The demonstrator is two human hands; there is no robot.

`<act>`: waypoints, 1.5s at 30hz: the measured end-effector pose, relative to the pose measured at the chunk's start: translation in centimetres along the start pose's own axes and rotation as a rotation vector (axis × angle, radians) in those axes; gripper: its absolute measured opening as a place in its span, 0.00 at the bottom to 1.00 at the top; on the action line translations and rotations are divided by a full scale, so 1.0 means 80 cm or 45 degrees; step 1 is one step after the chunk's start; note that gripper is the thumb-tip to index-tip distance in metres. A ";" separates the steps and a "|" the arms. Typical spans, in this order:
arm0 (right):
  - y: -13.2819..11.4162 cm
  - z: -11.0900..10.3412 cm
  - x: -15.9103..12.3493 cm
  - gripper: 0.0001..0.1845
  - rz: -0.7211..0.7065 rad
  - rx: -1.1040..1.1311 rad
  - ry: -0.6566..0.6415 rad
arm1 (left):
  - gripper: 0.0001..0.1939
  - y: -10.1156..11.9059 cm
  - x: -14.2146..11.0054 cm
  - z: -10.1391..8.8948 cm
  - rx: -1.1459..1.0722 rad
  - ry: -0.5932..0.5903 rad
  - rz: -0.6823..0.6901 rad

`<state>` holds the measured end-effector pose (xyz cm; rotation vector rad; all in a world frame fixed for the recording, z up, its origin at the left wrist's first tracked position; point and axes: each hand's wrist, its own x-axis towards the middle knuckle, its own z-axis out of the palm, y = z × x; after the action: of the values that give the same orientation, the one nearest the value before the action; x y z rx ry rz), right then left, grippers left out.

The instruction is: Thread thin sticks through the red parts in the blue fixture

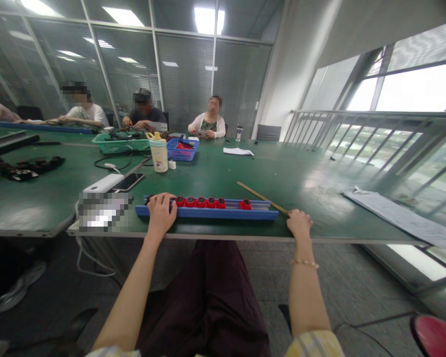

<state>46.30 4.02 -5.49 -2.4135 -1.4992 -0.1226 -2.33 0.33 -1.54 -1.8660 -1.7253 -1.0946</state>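
Observation:
A long blue channel-shaped rail [208, 213] lies on the green table in front of me. Several small red blocks with dark tops [201, 202] sit in a row inside it, and one more red block [246, 204] stands apart towards the right end. My left hand [161, 213] is closed over the rail's left part, fingers across the top and thumb at the front; its fingers hide what lies beneath. Beyond the rail's right end, my right hand [300, 224] is closed around the near end of thin gold-coloured rods [262, 197], which slant away to the left behind the rail.
Left of the rail are a phone [129, 182], a white power bank-like box [103, 184] and cables. Farther back stand a yellow-lidded cup [158, 154], a green basket [122, 145] and a blue basket [183, 152]. Papers [397, 213] lie right. Several people sit across the table.

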 end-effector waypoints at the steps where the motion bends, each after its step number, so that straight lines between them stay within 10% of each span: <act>1: -0.001 -0.003 -0.001 0.20 0.017 0.004 0.010 | 0.14 0.000 0.000 0.000 0.000 0.000 0.000; 17: 0.013 -0.032 0.008 0.14 -0.064 0.259 -0.054 | 0.14 -0.003 -0.001 0.004 -0.024 0.038 -0.003; 26: -0.011 -0.071 -0.011 0.20 0.016 0.211 0.286 | 0.14 -0.004 0.000 0.003 -0.021 0.026 0.014; 31: -0.022 -0.086 -0.012 0.23 -0.259 0.621 0.407 | 0.16 -0.007 -0.001 0.005 -0.020 0.045 0.007; 45: -0.100 -0.063 -0.031 0.22 -0.799 1.212 -0.123 | 0.20 -0.001 -0.001 -0.005 -0.102 0.097 0.060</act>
<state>38.52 3.66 0.40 -1.1929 -1.7519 0.4744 -2.54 -0.01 -1.38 -1.8770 -1.6095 -1.2170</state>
